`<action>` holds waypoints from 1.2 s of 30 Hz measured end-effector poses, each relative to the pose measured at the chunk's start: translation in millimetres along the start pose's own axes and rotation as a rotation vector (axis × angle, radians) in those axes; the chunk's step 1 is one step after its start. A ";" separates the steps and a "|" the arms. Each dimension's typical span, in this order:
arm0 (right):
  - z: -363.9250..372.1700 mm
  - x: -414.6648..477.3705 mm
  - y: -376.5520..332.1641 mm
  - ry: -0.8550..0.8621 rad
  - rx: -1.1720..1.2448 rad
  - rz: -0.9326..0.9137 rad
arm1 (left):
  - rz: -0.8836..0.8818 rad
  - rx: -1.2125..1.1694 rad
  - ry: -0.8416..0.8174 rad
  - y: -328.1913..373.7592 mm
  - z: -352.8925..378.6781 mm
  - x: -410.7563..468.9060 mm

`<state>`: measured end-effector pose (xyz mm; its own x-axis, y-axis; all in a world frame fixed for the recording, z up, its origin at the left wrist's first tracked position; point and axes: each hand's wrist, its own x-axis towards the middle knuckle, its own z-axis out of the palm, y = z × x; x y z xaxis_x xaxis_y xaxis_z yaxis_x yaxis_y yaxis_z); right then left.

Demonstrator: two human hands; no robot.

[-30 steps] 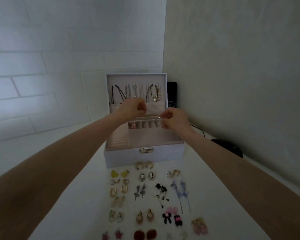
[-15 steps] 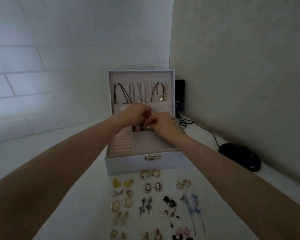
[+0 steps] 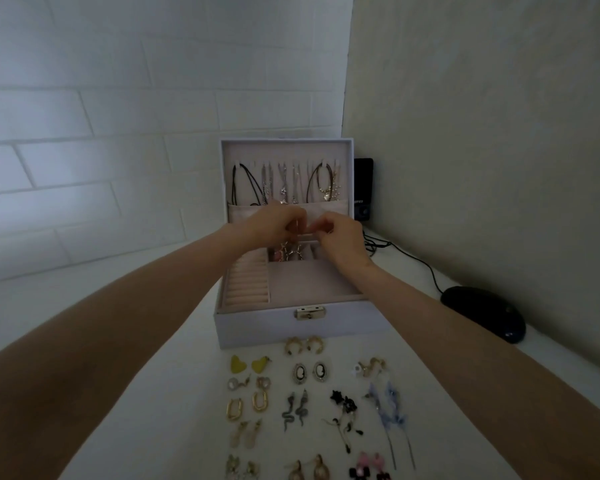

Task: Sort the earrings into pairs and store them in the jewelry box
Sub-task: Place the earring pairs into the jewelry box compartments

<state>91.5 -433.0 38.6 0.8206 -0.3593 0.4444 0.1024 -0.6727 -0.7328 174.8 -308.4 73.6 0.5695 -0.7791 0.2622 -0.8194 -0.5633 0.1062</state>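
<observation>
Rows of paired earrings (image 3: 310,372) lie on the white table (image 3: 174,393) in front of the jewelry box (image 3: 257,327). Farthest from the box front are a pink and black pair (image 3: 369,467) and a gold drop pair (image 3: 309,469), cut by the frame edge. Closer to the box lie long blue earrings (image 3: 390,417), black flower earrings (image 3: 343,408), a pair of grey snakes (image 3: 295,408) and gold oblong hoops (image 3: 246,405). Closer still are yellow hearts (image 3: 250,364). A curled gold pair (image 3: 304,344) lies just beside the front wall of the box, below its brass latch (image 3: 310,312).

The box stands open. Its ring rolls (image 3: 246,289) fill the left side and a bare flat tray (image 3: 312,282) sits to the right of them. In the small compartments at the back of the box lie a few stored earrings (image 3: 288,252), gold and pink.

Both forearms reach over the box. The left hand (image 3: 278,223) and the right hand (image 3: 343,237) meet above those back compartments. Each has curled fingers, and their tips pinch what seems to be one small earring (image 3: 303,232), too small to make out clearly.

Necklaces (image 3: 284,185) hang in the raised lid behind the hands. To the right of the box a black mouse (image 3: 482,317) rests on the table, with its cable (image 3: 413,258) running toward a black speaker (image 3: 363,188) behind the lid.
</observation>
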 end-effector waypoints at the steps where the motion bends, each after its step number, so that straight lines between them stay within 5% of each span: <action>1: 0.1 -0.2 0.7 0.008 -0.001 -0.003 | 0.022 0.022 -0.002 1.2 0.6 0.1; 10: -1.3 -3.0 2.7 0.018 0.018 -0.034 | 0.081 0.050 0.053 9.3 9.9 3.3; 21: -4.0 -3.2 5.6 0.010 0.024 -0.007 | -0.111 -0.200 0.179 -0.8 17.5 5.1; 36: -7.2 -6.6 2.8 -0.007 -0.012 -0.041 | -0.108 -0.030 0.189 -3.5 21.0 -4.7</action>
<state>82.3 -437.2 37.3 0.8199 -0.3267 0.4702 0.1291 -0.6947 -0.7077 176.3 -308.6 51.9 0.6343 -0.6473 0.4227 -0.7574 -0.6300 0.1717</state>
